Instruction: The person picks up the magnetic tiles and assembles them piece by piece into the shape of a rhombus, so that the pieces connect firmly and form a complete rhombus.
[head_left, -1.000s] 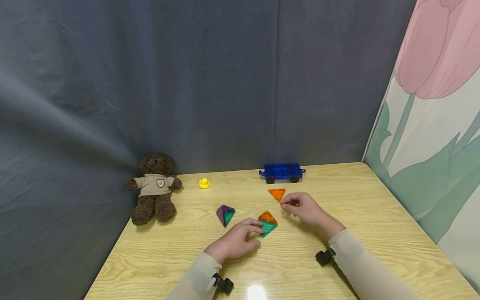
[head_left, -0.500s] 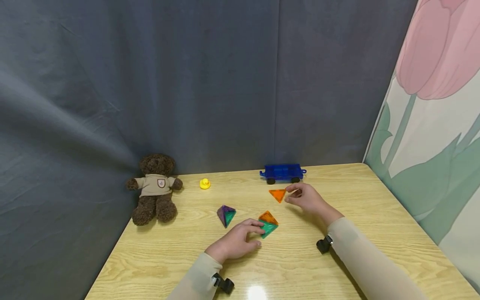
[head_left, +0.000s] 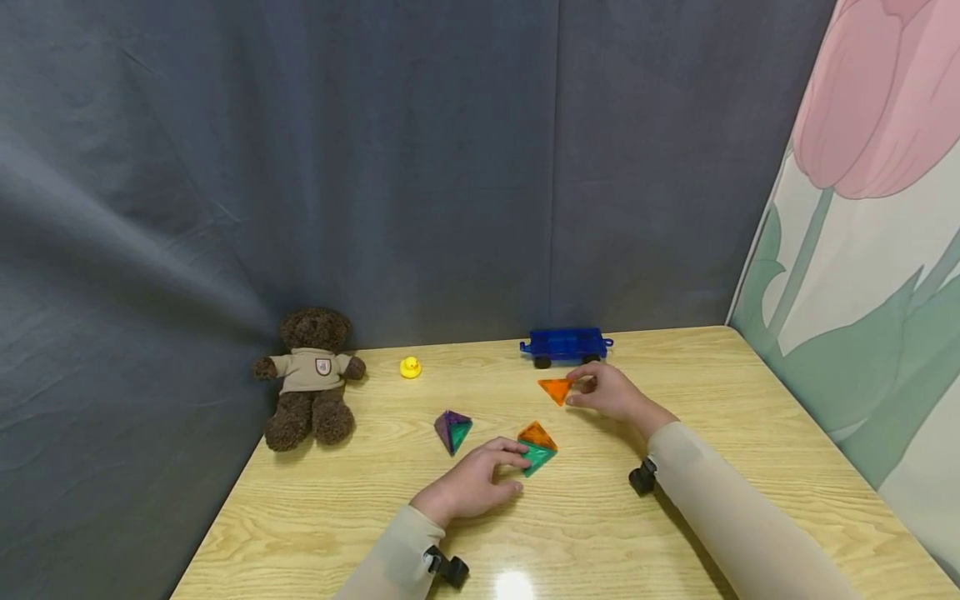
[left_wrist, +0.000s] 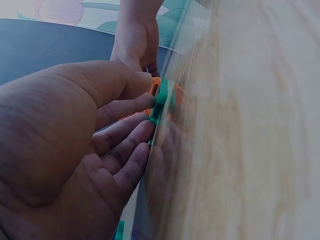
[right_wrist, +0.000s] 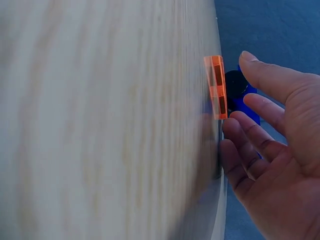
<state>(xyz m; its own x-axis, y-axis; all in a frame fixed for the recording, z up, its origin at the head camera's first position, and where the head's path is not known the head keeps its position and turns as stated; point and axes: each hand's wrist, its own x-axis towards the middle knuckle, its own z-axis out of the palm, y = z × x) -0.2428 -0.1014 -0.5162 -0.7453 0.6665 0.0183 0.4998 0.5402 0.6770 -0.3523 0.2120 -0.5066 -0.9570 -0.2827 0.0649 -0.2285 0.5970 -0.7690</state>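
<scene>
My left hand point(head_left: 474, 483) rests its fingertips on a flat green triangular magnetic tile point(head_left: 539, 457), fingers loosely bent. Along that tile's far edge lies an orange triangular tile point(head_left: 537, 434). My right hand point(head_left: 613, 392) is beside a separate orange triangular tile point(head_left: 554, 390), which lies flat, one point toward me. In the right wrist view this tile point(right_wrist: 217, 87) shows its edge, with my thumb and fingers spread apart to its right. Contact there is hard to tell. Left of the pair lies a purple and green piece point(head_left: 452, 431) of joined triangles.
A blue wheeled toy wagon base point(head_left: 566, 344) stands at the table's back, behind the separate orange tile. A yellow rubber duck point(head_left: 409, 367) and a brown teddy bear point(head_left: 313, 375) are at the back left. A dark curtain point(head_left: 420, 183) hangs behind the wooden table point(head_left: 300, 517).
My right hand first drew back from the separate orange tile's near tip, then came round to its right side. My left hand and the tiles have stayed about where they were.
</scene>
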